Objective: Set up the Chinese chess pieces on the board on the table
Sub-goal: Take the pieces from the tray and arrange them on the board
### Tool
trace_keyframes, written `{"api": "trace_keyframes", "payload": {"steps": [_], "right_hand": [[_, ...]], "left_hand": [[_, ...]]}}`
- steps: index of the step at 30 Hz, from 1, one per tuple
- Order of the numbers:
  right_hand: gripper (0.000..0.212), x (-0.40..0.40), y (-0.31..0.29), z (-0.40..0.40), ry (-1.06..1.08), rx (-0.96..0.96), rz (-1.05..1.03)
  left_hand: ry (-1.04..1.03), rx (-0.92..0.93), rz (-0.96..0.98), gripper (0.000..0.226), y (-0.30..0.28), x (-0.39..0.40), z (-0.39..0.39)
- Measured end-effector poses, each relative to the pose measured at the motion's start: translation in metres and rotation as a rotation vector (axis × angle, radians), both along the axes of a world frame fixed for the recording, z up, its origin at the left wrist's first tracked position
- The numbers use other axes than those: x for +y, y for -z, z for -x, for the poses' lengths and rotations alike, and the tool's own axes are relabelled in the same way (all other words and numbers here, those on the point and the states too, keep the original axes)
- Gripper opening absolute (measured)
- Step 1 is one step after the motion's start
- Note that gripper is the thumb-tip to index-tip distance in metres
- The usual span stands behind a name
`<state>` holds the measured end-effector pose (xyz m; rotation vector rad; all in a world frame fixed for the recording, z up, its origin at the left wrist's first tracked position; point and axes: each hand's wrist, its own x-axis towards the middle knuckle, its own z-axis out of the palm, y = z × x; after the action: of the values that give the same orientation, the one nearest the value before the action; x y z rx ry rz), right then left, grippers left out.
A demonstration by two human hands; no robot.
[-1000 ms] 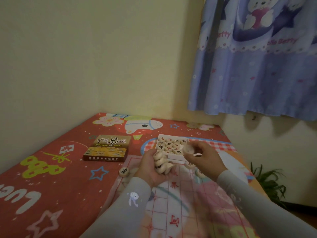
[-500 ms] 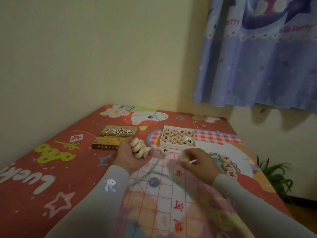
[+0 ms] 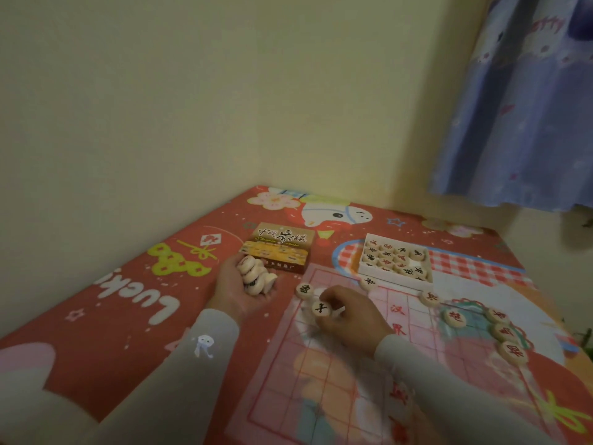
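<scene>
1. Pinched between the fingertips of the right hand (image 3: 349, 316), a black-marked piece (image 3: 322, 308) sits face up at the far left corner region of the board (image 3: 337, 380), low over the grid; whether it already touches the sheet I cannot tell. The pinch around its rim leaves the character readable, which probably helps in choosing its point.
2. Cupped palm-up, the left hand (image 3: 244, 289) is curled around a handful of pieces (image 3: 255, 277), just off the board's left edge. It seems to serve as a ready supply, so the right hand need not reach back to the tray each time.
3. One placed piece (image 3: 305, 290) lies on the far left corner of the board, just beside the held one. Two more red-marked ones (image 3: 368, 282) stand along the far edge.
4. A short line of red-marked pieces (image 3: 503, 332) runs down the board's right side, apparently set aside there.
5. Beyond the far edge, the white tray (image 3: 396, 277) holds many pieces not yet set out, so the setup is judged early.
6. Left of the tray lies the box lid (image 3: 279, 248), on the red patterned tablecloth (image 3: 128, 303), clear of the playing area.
</scene>
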<state>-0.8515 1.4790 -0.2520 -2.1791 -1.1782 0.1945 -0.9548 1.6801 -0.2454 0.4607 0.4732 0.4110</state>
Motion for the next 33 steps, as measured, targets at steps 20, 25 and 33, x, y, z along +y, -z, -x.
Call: {"api": "trace_keyframes", "payload": {"steps": [20, 25, 33], "right_hand": [[0.021, 0.062, 0.026, 0.02, 0.247, -0.028, -0.028], [0.022, 0.064, 0.031, 0.018, 0.25, -0.088, 0.03], [0.02, 0.061, 0.03, 0.014, 0.249, -0.038, -0.025]], "left_hand": [[-0.019, 0.029, 0.013, 0.028, 0.007, -0.004, 0.006], [-0.009, 0.041, 0.0, 0.031, 0.007, -0.004, 0.008], [-0.005, 0.058, 0.013, 0.04, 0.004, -0.011, 0.009]]}}
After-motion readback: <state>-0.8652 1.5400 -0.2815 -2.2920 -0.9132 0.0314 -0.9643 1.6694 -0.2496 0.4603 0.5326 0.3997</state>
